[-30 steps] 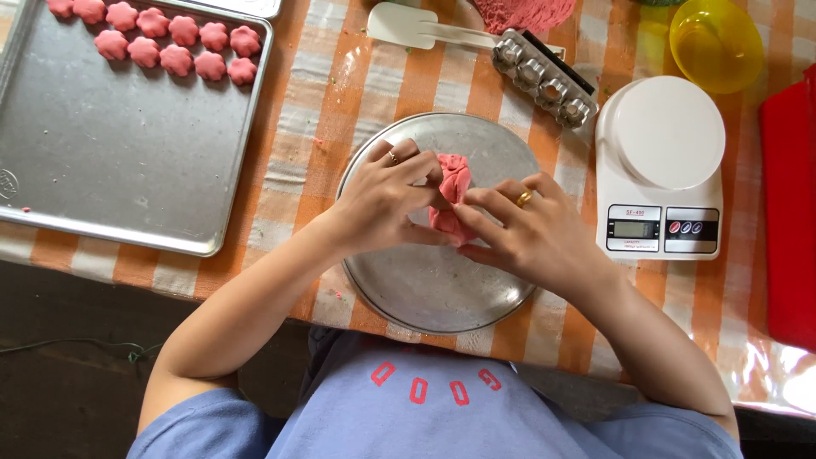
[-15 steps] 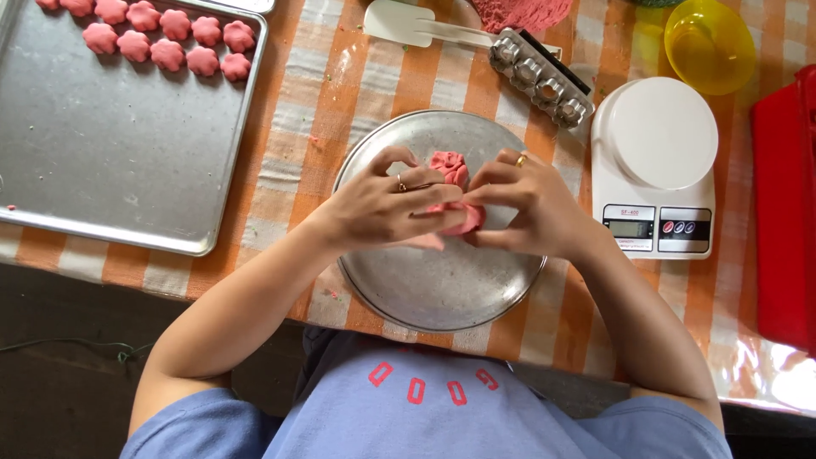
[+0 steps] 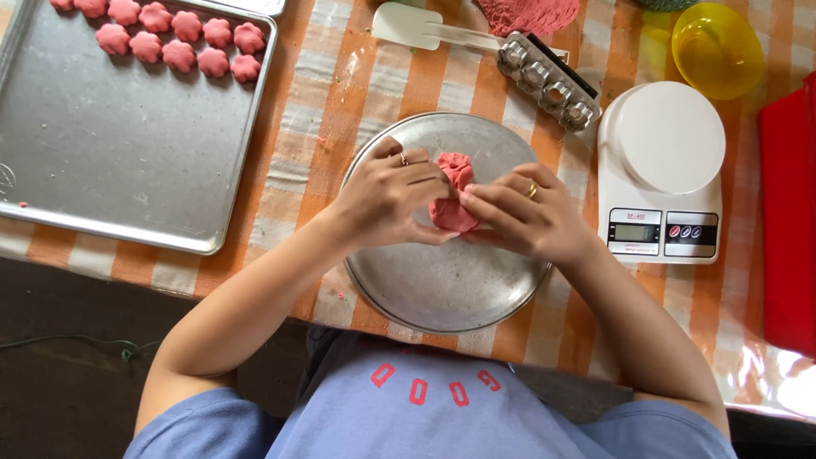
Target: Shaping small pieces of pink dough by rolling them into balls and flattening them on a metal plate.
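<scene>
1. The left hand [image 3: 387, 200] and the right hand [image 3: 518, 212] both pinch a lump of pink dough [image 3: 452, 195] between their fingertips, above the round metal plate [image 3: 442, 280].
2. The plate sits on the orange-checked worktop [image 3: 340, 93], near its front edge.
3. A white kitchen scale [image 3: 663, 170] stands just right of the plate.
4. A baking tray [image 3: 110, 144] to the left holds pink flower-shaped pieces [image 3: 178, 38] in its far corner.

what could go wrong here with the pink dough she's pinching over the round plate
Both hands, left hand and right hand, pinch the pink dough from both sides; squeezing too hard may squash or tear it. The round metal plate overhangs the table edge nearest the person, so pressing down there might tip it.
</scene>
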